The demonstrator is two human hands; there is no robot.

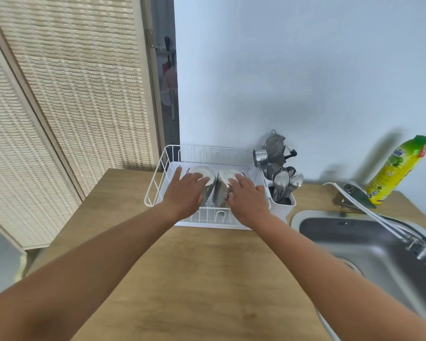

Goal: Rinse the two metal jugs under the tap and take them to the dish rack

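Two jugs (pixel 202 172) upturned in dish rack (pixel 221 156); left hand (pixel 185 193), right hand (pixel 247 196) spread flat atop; cutlery holder (pixel 284 204) adjoining.

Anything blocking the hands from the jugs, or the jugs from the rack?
Nothing visible. Both jugs already sit upturned in the dish rack, side by side. The left hand lies flat on the left jug, the right hand on the right jug.
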